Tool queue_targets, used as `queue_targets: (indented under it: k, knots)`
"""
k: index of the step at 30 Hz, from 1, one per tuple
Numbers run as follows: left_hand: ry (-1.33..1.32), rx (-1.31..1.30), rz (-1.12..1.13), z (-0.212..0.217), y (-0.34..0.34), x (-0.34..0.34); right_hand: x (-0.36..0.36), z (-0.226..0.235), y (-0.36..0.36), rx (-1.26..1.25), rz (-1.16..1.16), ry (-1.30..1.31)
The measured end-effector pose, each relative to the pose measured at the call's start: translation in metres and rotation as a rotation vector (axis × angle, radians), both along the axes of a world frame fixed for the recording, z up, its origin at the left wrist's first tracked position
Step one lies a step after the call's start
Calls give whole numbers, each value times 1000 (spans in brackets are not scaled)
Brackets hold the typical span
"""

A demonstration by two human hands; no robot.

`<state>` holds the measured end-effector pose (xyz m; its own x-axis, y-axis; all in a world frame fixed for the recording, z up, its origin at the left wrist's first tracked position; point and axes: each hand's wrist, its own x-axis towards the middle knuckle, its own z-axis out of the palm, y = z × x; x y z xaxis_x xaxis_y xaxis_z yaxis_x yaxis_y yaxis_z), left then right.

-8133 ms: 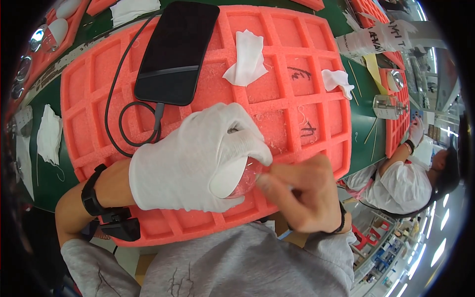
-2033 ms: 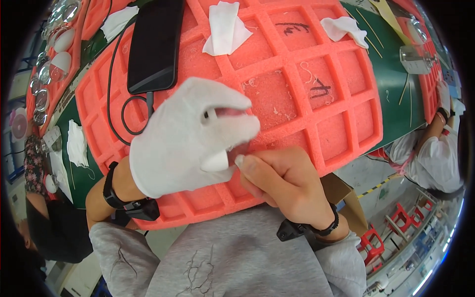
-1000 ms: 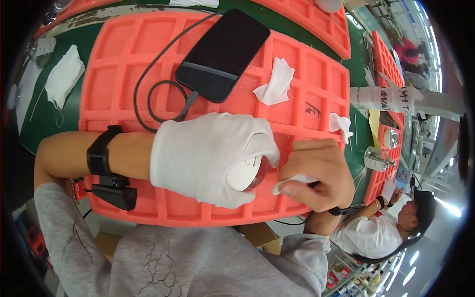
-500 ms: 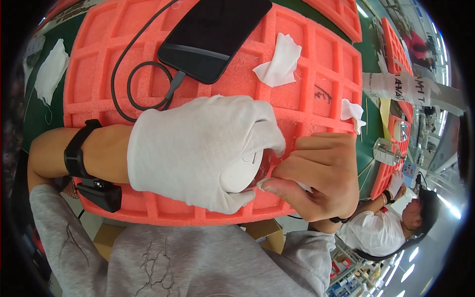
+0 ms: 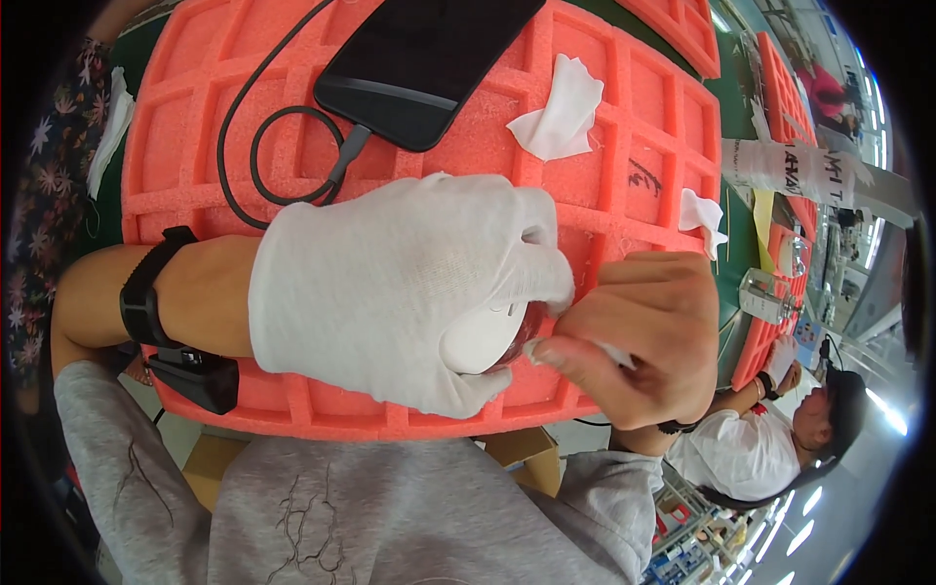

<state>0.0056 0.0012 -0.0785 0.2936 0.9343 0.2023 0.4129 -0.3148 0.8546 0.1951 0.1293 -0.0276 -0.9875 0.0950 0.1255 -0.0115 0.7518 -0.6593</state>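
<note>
My left hand, in a white fabric glove, is closed around a smooth white rounded device. Small markings show on its shell, and a glossy, reddish see-through edge faces my right hand. Most of the device is hidden under the glove. Just to the right, my bare right hand is curled, thumb pressed toward the fingers. It pinches a bit of white cloth that peeks out at the thumb tip, close to the device's edge. Both hands are over a red foam tray divided into square compartments.
A black smartphone with a coiled black cable lies on the tray's far part. White cloth scraps rest right of it. A glass bottle stands at the right. One person sits at right; another in floral clothing is at left.
The person in floral clothing has come into view at the left, covering part of the white cloth there. My right hand has shifted slightly right; my left still holds the device.
</note>
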Motion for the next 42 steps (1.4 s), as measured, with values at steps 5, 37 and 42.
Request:
queue_targets:
  k: [5,37,42]
  knots:
    - [-10,-51,-4,2,1,0,-2,-2,-3,-4,28,36]
    - [6,14,30,7,0,3,-3,7,-1,31,29,-40]
    - [5,68,18,5,0,5,0,13,-8,15,-11,-87]
